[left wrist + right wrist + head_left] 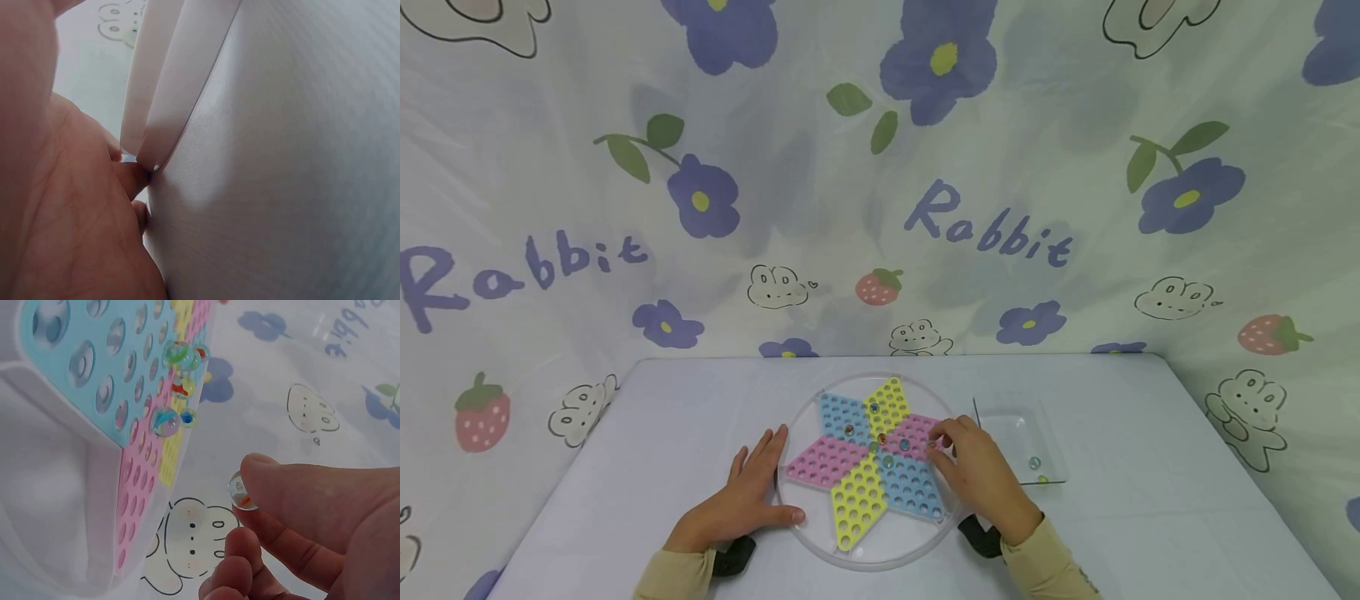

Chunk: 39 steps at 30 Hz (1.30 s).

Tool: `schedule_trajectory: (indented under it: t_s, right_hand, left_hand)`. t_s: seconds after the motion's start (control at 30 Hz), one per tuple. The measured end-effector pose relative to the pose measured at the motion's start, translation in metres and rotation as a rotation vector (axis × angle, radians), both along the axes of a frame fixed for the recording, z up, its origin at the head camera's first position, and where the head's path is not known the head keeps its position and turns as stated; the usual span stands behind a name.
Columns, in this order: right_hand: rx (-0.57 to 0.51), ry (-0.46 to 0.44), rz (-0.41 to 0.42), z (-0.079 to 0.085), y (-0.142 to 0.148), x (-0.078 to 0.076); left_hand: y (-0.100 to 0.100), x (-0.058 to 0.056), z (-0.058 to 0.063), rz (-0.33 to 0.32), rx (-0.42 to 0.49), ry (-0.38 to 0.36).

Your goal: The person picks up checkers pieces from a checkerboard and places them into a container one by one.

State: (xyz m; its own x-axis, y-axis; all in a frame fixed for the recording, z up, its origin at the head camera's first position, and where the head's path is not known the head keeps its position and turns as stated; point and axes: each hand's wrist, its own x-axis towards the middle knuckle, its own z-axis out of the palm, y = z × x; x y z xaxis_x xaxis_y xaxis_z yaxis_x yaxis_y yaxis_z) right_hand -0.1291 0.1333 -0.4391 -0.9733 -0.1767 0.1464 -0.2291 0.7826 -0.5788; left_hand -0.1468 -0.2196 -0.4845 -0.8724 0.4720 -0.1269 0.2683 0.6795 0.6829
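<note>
A round Chinese checkers board with a star of yellow, pink and blue points lies on the table. Several glass marbles sit in holes around its middle and upper part. My left hand rests against the board's left rim with fingers extended; in the left wrist view the palm is beside the white rim. Over the right pink point, my right hand pinches a clear marble with an orange streak between thumb and fingertips, apart from the board.
To the right of the board stands a clear square box with a glass marble and a yellowish one inside. A white cloth covers the table, and a printed curtain hangs behind it.
</note>
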Motion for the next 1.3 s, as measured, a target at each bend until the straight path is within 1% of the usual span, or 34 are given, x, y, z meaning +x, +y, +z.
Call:
schedule_trajectory:
  t_s: [0.3,0.47,0.67,0.93,1.17,1.3]
  right_hand:
    - [-0.014,-0.005,-0.022,0.004,0.008,-0.002]
    - [-0.033,0.012,-0.034,0.007,0.012,-0.003]
    - [-0.034,0.03,-0.042,0.005,0.016,-0.005]
    - [-0.022,0.066,-0.065,0.006,0.024,-0.006]
    - [-0.025,0.08,-0.092,0.005,0.034,-0.01]
    - [-0.032,0.098,-0.089,0.004,0.038,-0.011]
  left_hand:
    - [-0.001,0.0,-0.002,-0.006,0.008,0.011]
    - [-0.002,0.0,-0.003,-0.01,0.013,0.024]
    - [-0.002,0.001,-0.004,-0.015,0.018,0.033]
    - [-0.001,0.001,-0.003,-0.009,0.01,0.02]
    - [-0.001,0.0,-0.003,-0.008,0.005,0.008]
    - [-0.001,0.0,-0.003,-0.006,0.009,0.0]
